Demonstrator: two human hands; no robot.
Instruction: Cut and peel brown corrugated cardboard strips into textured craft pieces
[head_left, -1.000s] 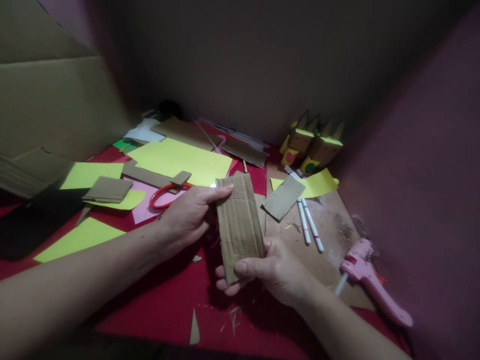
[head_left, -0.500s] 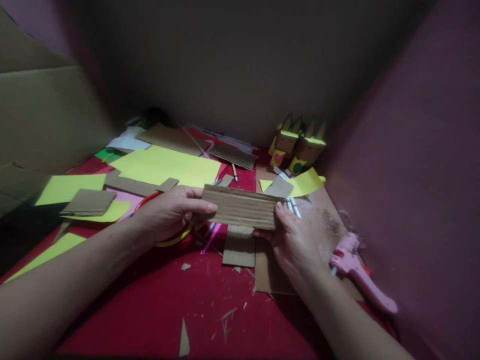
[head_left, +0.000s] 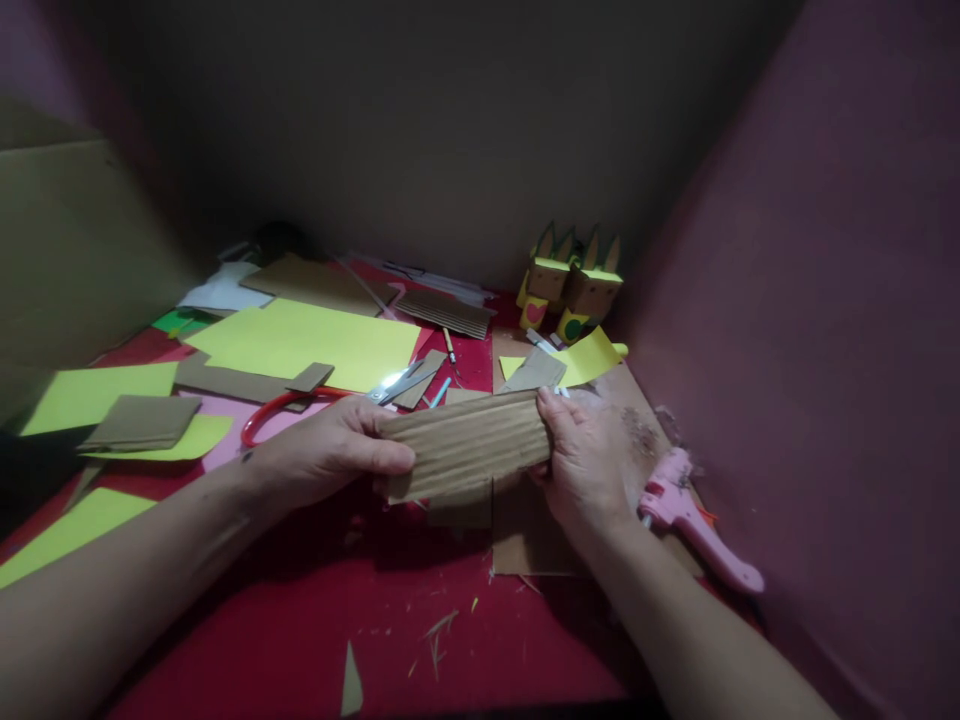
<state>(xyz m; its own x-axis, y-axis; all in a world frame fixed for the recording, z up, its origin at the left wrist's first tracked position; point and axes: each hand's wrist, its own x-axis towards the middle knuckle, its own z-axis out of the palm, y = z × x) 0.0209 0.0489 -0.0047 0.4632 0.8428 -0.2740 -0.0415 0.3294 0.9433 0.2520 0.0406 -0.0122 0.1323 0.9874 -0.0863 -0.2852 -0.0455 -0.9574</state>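
Between both hands is a rectangular strip of corrugated cardboard (head_left: 472, 445), held above the red table (head_left: 285, 620) and tilted with its right end higher. My left hand (head_left: 337, 445) pinches its left end, thumb on the face toward me. At the right end, my right hand (head_left: 577, 450) grips the edge; some of its fingers are hidden behind the strip. Scissors (head_left: 262, 415) with a red handle lie beyond my left hand, blades pointing right. Below the strip, a smaller cardboard piece (head_left: 459, 512) shows in part.
Yellow paper (head_left: 315, 345) and cardboard pieces (head_left: 139, 422) cover the left and back. A pink glue gun (head_left: 697, 525) rests on a board at right, near the wall. Two cardboard figures (head_left: 592, 290) with spiky tops stand at back right. Scraps (head_left: 351, 685) lie in front.
The cardboard strip has come lower and tilted, left end down, showing more of its ridged face. The scissors are now more exposed. The whole view has shifted slightly.
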